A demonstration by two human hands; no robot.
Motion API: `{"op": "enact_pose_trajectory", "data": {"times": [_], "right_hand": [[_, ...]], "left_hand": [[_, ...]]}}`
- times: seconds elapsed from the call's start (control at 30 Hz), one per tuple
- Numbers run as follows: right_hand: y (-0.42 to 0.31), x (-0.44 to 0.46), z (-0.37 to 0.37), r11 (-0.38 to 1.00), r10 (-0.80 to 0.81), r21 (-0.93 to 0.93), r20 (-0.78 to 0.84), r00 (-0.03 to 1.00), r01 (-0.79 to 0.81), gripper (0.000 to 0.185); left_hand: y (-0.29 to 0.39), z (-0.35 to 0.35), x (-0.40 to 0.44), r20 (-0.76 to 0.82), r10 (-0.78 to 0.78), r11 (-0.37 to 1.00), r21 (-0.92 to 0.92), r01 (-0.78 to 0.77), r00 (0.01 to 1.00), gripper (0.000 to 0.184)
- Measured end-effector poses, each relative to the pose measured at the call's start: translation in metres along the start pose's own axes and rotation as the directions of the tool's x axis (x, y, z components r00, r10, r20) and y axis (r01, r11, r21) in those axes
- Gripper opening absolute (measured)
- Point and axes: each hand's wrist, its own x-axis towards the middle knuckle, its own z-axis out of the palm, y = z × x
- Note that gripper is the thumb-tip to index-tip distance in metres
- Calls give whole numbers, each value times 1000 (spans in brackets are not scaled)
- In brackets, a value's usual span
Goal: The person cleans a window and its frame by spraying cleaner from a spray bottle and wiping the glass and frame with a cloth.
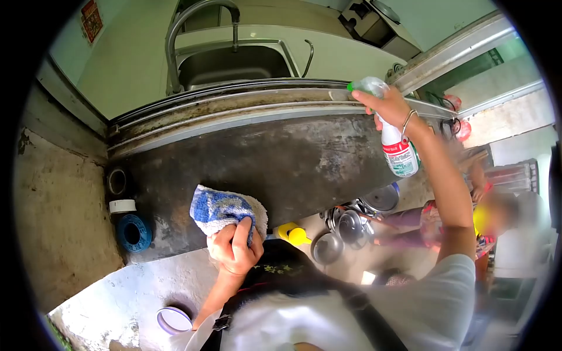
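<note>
My left hand point(235, 248) is closed on a blue and white cloth point(225, 209), bunched above the near edge of the dark window ledge point(252, 164). In my right hand point(389, 108) is a white spray bottle point(400, 151) with a red and green label. My fingers wrap around its head, and the green nozzle tip point(350, 86) points left toward the sliding window track point(234, 111). The bottle hangs over the right part of the ledge, whose surface is smudged and stained.
Tape rolls, including a blue one point(134, 233), lie at the ledge's left end. Beyond the track are a sink point(234, 65) and a curved faucet point(171, 47). Below the ledge are metal pots point(350, 227) and a yellow object point(294, 234). Another person point(433, 225) is at the right.
</note>
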Motion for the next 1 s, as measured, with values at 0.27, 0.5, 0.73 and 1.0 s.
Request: {"op": "enact_pose_trajectory", "data": {"times": [0.27,0.5,0.73,1.0], "right_hand": [[-31,-7,23,980,-188,91,95,978,179,51],[-69,-4,49,970,-217,-74,145,965,230,50],[-103,0,77,917,-381,44,385,841,396,51],[-172,-16,119,854,-388,-150,453,802,498,54]], "left_hand": [[-1,-3,-1,19,0,1000,-30,1,1000,39],[-3,-5,1,41,28,999,-25,-27,999,42],[-4,-3,0,26,35,999,-12,-35,999,40],[-5,-4,4,-9,45,999,-15,-45,999,35]]}}
